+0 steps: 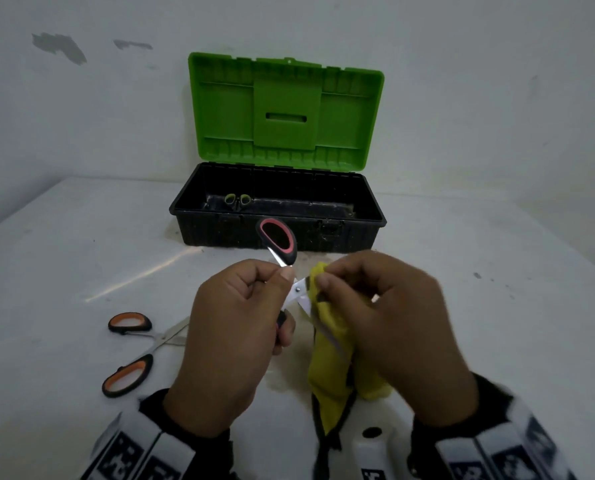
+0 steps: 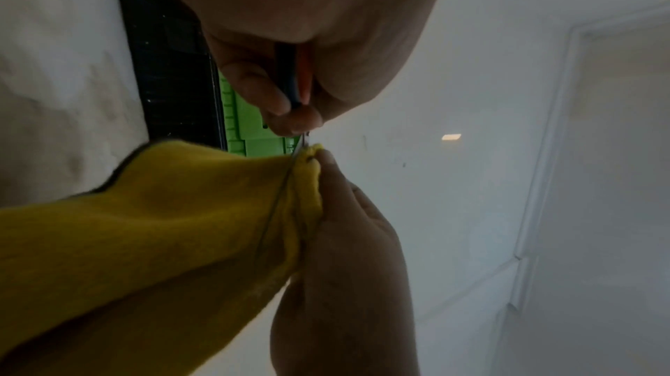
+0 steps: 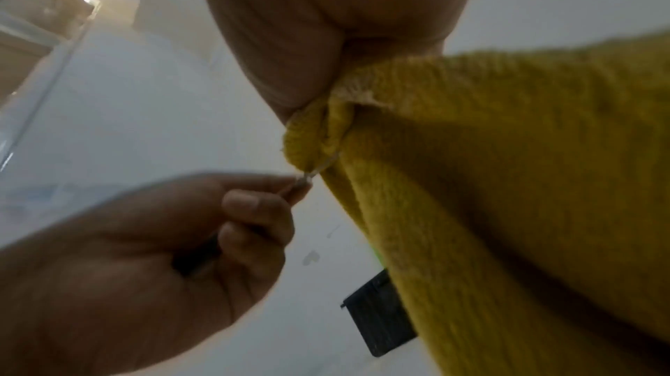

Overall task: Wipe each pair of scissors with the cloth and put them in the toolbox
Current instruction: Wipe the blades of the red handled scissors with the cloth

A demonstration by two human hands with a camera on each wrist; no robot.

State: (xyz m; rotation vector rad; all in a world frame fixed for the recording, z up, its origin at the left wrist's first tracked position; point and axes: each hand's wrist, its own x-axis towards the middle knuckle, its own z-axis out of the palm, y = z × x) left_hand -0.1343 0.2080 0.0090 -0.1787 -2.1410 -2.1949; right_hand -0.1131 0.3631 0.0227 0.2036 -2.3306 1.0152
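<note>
My left hand (image 1: 240, 327) grips the red-and-black scissors (image 1: 278, 242) by one handle, above the table in front of the toolbox; their blades stand open. My right hand (image 1: 382, 317) pinches the yellow cloth (image 1: 330, 344) around one blade near the pivot. In the left wrist view the cloth (image 2: 163, 224) wraps the thin blade edge below the left hand's fingers (image 2: 254, 87). In the right wrist view the cloth (image 3: 507, 167) hangs from the right hand, with the left hand (image 3: 152, 253) beside it. The black toolbox (image 1: 365, 230), green lid up, holds green-handled scissors (image 1: 236, 199).
Orange-and-black scissors (image 1: 130, 355) lie open on the white table (image 1: 64, 258) to the left of my left hand. The toolbox stands against the white wall at the back. A small white device (image 1: 370, 445) sits near the table's front edge.
</note>
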